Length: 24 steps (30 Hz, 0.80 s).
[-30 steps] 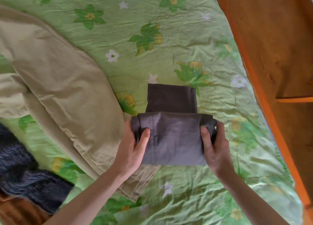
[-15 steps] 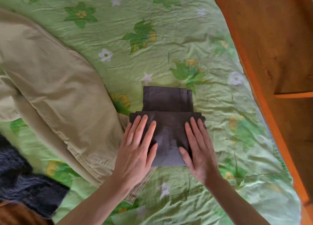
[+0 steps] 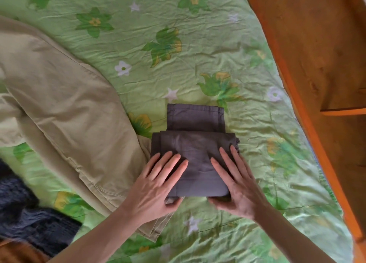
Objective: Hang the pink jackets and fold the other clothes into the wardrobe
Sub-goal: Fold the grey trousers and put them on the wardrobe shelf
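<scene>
Evidently both hands [image 3: 152,185] [image 3: 237,185] grip the grey garment [image 3: 194,153], fingers flat on top.

A second ago both hands gripped the ends of the folded dark grey garment [image 3: 195,153] with thumbs on top; half a second ago they lay flat on it, fingers spread. Now the left hand [image 3: 156,185] and right hand [image 3: 237,185] have slid back to its near edge, fingers straight on top and thumbs tucked under that edge, which is slightly raised
</scene>
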Available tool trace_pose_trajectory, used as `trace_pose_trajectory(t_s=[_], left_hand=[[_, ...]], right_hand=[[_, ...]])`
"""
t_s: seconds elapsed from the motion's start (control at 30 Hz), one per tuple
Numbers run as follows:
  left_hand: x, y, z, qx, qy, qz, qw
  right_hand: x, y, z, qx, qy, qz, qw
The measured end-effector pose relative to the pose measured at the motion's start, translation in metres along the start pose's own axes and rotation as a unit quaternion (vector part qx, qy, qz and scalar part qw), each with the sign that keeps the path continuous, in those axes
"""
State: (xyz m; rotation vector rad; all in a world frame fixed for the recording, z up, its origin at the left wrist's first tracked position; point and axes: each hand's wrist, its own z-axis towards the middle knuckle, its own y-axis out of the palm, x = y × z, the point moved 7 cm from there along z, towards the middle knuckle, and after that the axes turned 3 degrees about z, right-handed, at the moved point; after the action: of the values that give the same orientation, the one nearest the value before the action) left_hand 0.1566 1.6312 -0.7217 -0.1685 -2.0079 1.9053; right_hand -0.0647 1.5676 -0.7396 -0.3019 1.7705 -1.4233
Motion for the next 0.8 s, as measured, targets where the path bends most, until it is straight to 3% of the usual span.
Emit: trace_pose_trajectory(t_s=[0.1, 0.2, 0.43, 0.53, 0.63, 0.73, 0.8], left_hand=[[0.005, 0.002, -0.006, -0.034, 0.003, 0.022, 0.999], [0.01, -0.012, 0.001, -0.024, -0.015, -0.003, 1.0], [-0.017, -0.082, 0.019, 0.076, -0.093, -0.222, 0.968], [-0.034, -0.093, 0.025, 0.148, -0.155, -0.384, 0.898], [-0.052, -0.084, 0.036, 0.212, -0.24, -0.459, 0.829], [-0.07, -0.056, 0.045, 0.233, -0.36, -0.548, 0.718], [-0.076, -0.04, 0.054, 0.221, -0.388, -0.573, 0.687]], right_hand=[[-0.001, -0.006, -0.002, -0.044, -0.02, -0.032, 0.998], [-0.007, -0.023, 0.001, -0.035, -0.016, -0.014, 0.999], [-0.017, -0.092, 0.003, 0.122, 0.027, 0.085, 0.989], [-0.002, -0.113, 0.003, 0.193, 0.11, 0.168, 0.96], [0.013, -0.119, 0.018, 0.237, 0.188, 0.262, 0.916], [0.026, -0.115, 0.042, 0.293, 0.238, 0.349, 0.858], [0.032, -0.104, 0.059, 0.291, 0.262, 0.389, 0.834]])
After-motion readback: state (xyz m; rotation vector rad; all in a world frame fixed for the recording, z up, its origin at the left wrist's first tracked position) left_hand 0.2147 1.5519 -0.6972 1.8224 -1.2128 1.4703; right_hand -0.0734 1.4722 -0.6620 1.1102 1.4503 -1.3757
